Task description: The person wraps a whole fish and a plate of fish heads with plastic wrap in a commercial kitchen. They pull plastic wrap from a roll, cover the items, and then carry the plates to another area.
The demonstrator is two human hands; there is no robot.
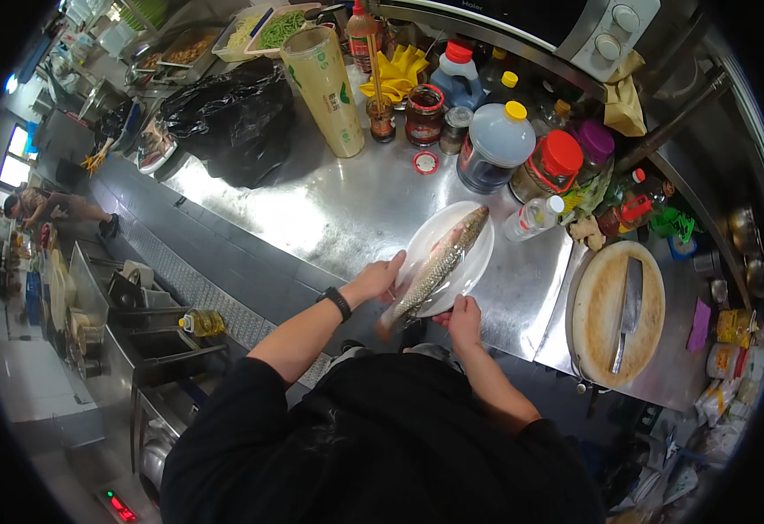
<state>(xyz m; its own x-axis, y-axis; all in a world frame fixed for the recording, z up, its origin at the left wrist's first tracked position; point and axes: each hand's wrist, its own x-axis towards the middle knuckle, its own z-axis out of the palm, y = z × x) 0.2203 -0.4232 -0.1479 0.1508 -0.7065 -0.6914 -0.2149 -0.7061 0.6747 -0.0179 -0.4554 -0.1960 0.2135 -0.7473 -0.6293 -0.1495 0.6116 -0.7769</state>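
Observation:
A whole scaly fish (439,268) lies lengthwise on a white oval plate (480,265), its tail hanging past the rim towards me. My left hand (382,276) grips the plate's left edge, with the thumb up on the rim. On the near right edge my right hand (460,322) holds the plate between thumb and fingers. The plate is over the front part of the stainless steel worktop (369,203); whether its far end touches the steel I cannot tell. The fingers under the rim are mostly hidden.
A round chopping board (591,301) with a cleaver (631,301) on it stands at the right. Bottles, a red-lidded jar (559,154) and a large blue jug (496,147) line the back. Leftward are a tall plastic-wrapped cylinder (326,92) and a black plastic bag (237,124). Another person (54,206) is far left.

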